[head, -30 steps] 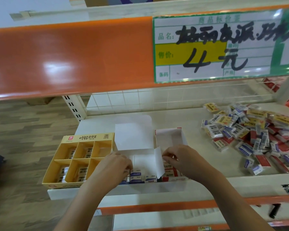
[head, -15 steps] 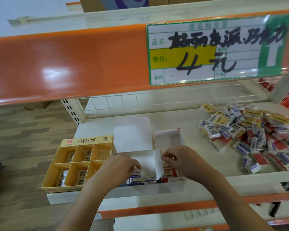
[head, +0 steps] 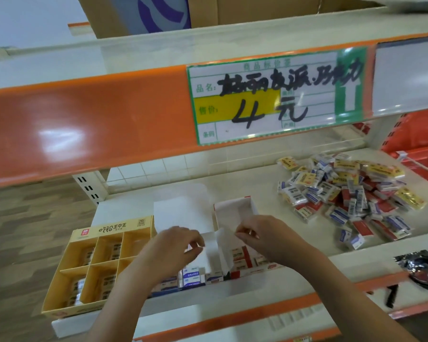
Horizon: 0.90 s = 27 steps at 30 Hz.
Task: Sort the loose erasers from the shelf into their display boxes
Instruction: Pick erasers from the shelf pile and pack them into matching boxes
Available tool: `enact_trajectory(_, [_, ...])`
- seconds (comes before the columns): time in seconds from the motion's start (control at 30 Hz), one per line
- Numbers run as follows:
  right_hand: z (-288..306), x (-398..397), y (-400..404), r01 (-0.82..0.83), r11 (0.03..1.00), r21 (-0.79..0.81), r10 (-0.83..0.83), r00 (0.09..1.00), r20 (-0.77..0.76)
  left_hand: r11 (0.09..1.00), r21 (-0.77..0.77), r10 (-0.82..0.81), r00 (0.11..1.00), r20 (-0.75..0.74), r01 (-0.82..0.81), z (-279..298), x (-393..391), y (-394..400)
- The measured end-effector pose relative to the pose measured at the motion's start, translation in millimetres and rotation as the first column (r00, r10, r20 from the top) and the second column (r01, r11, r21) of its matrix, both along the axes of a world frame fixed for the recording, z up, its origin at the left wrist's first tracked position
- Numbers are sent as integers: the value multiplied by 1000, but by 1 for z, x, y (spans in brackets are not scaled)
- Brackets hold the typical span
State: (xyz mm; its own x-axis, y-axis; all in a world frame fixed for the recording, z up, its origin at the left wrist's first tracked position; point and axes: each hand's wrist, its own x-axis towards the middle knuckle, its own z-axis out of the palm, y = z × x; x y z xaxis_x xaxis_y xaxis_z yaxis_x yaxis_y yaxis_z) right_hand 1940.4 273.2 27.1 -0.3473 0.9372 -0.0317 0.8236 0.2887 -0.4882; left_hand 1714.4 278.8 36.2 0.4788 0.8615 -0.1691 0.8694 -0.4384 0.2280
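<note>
The loose erasers lie heaped toward the shelf's right end, small, light and stiff in slick wrappers; each is best pinched across its short sides. Both hands work at the front edge: the left hand pinches the white box's flap, and the right hand pinches the red box's flap

A yellow display box, a red-edged white box, and mixed blue, red and yellow erasers under an orange shelf edge.
</note>
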Motion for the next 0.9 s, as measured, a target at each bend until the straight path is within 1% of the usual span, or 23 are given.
enact_trajectory(0.1, [13,14,3,37,998,46,-38,999,21,993,120,14,997,70,-22,13,16,14])
enact_trajectory(0.17, [19,28,4,65,994,87,-69,997,36,984,180,-5,995,100,-13,21,34,24])
enact_trajectory(0.27, [26,55,7,133,981,140,-139,990,32,971,236,-60,988,145,24,34,67,38])
enact_trajectory(0.4, [25,104,9,243,945,221,-262,963,63,953,286,-158,969,188,100,41,117,58])
enact_trajectory(0.5, [24,142,7,340,907,250,-365,929,59,926,329,-255,950,178,187,39,155,71])
enact_trajectory(0.63, [20,189,2,434,848,305,-476,876,77,889,380,-331,933,142,257,35,203,86])
enact_trajectory(0.73, [14,219,1,489,805,337,-537,841,63,874,389,-361,926,113,293,32,236,93])
enact_trajectory(0.8, [11,237,0,527,777,344,-578,814,61,872,390,-368,922,122,296,27,255,96])
enact_trajectory(0.9, [5,262,-3,578,747,328,-637,763,106,876,388,-362,922,136,287,18,279,104])
